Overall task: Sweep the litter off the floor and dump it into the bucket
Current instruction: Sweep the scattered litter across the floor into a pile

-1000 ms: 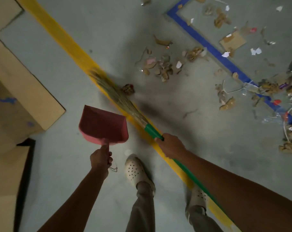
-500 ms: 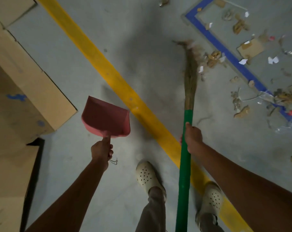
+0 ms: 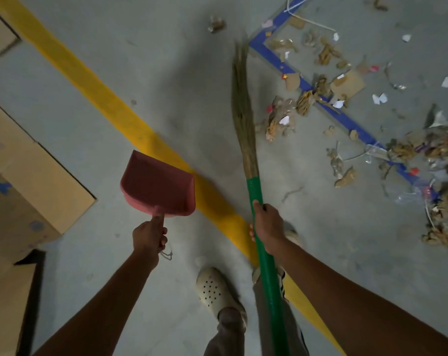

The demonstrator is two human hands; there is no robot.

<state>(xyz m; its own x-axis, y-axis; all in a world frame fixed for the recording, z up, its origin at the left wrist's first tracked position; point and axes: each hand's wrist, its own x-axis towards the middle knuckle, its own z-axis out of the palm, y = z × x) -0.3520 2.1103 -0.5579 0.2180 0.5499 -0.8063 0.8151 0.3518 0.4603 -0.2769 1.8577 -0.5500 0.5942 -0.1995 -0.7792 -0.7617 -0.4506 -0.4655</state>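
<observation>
Tight grips — left hand (image 3: 149, 236) round red dustpan (image 3: 158, 186) handle, right hand (image 3: 268, 224) round green broom (image 3: 254, 187).

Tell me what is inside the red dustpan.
Nothing shows in the dustpan, held by the left hand; its red inner face looks bare. The floor beneath it is covered.

- the single head camera looked forward and steeply down at the floor (image 3: 166, 73).
- the left hand (image 3: 149, 233) and right hand (image 3: 268, 227) sat close below; litter (image 3: 282, 119) lay farther, upper right.
</observation>
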